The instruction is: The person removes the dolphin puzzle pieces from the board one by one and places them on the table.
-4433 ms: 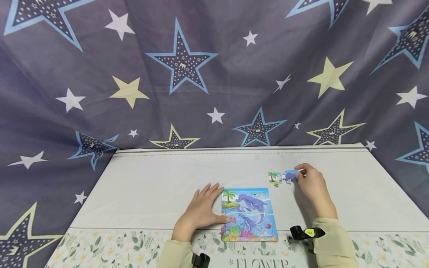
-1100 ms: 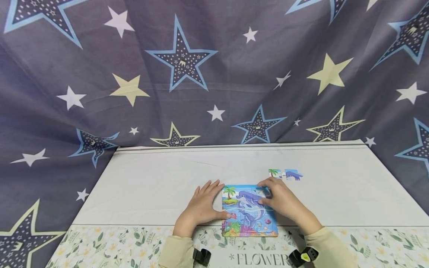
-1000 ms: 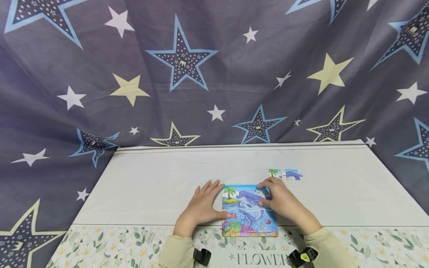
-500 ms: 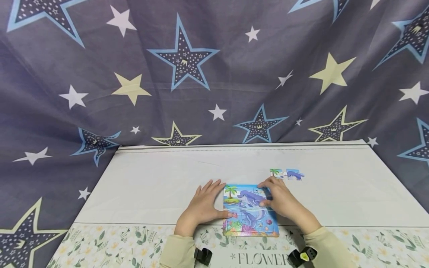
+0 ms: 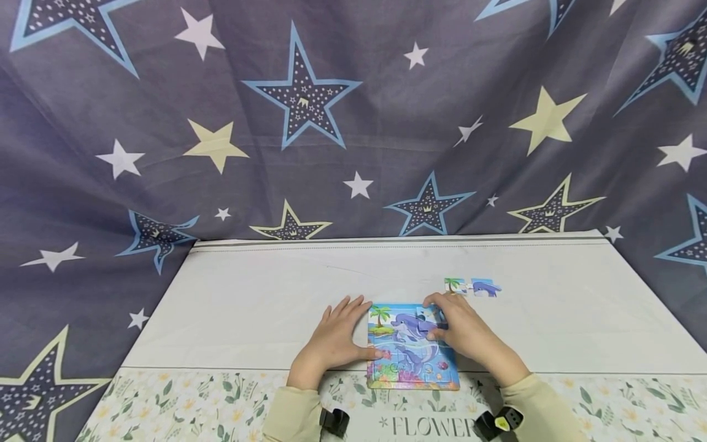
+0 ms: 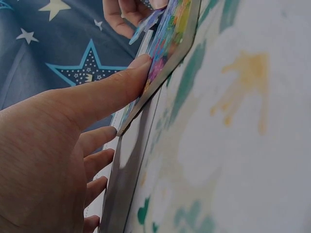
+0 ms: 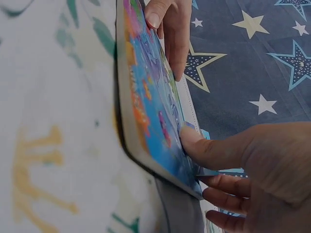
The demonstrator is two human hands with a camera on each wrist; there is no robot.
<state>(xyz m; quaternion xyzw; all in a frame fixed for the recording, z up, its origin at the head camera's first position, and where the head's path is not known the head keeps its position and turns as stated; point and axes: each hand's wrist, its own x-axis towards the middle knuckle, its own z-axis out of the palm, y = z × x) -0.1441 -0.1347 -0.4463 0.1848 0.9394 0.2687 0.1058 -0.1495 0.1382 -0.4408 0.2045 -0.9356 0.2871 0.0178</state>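
Starry cloth (image 5: 353,123) hangs beyond your right hand (image 5: 465,325), pinching a tilted bluish piece (image 6: 144,28); your outspread left hand (image 5: 332,347) touches the bright dolphin puzzle (image 5: 411,353) (squarish, picture upright to you).

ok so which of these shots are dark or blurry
Head view: bright and fairly even, the star curtain crisp, fine detail on the puzzle softer; left wrist view: much dimmer, the floral print close to the lens badly blurred; right wrist view: also dim, that print smeary too, the curtain sharper.

Glossy puzzle board (image 5: 411,362), matt cloth backdrop (image 5: 381,132), smooth table cover (image 5: 309,273), matt cloth sleeve (image 5: 293,412)
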